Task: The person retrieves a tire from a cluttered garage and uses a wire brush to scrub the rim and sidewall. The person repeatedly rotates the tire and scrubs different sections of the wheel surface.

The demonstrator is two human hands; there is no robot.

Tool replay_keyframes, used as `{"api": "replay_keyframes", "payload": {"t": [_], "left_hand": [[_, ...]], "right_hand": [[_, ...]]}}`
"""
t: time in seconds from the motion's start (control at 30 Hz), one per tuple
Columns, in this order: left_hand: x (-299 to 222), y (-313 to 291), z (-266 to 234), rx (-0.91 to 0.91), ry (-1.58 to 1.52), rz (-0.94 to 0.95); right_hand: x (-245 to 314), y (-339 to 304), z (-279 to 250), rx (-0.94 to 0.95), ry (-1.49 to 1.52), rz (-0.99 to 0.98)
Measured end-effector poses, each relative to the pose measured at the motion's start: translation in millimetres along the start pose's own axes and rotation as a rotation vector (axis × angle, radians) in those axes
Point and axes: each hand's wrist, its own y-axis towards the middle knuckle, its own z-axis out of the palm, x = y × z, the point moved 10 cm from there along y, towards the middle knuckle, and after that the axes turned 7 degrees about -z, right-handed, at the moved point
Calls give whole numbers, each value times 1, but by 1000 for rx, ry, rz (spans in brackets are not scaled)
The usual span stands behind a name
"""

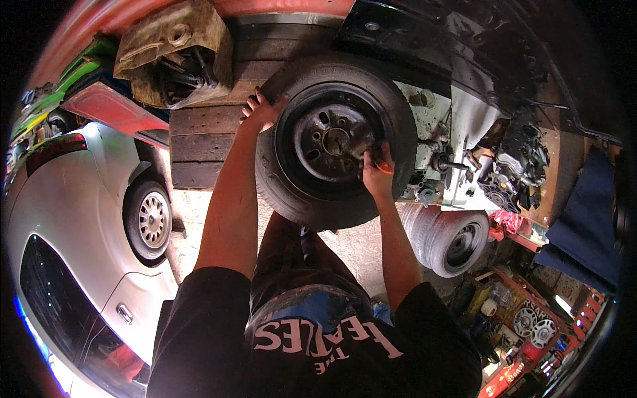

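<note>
While bracing tyre [312, 207] with spread-fingered left hand [264, 113], gripping orange object [383, 166] in curled right hand [376, 174], just right of hub [346, 136].

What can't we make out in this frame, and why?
Head view: orange item in the right hand; fingers hide most of it.
Head view: far side of the wheel; its near face hides it.
Head view: rest of the silver car; cut off at lower left.
Head view: contents of the cut-open plastic container; too dark.
</note>
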Motion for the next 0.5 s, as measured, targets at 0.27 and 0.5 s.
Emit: {"api": "replay_keyframes", "payload": {"t": [0.27,0.5], "left_hand": [[17,17,-5,-51,45,28],[0,-25,-17,44,-26,6]], "right_hand": [[47,60,41,307,-456,-204],[28,57,20,456,-368,-268]]}}
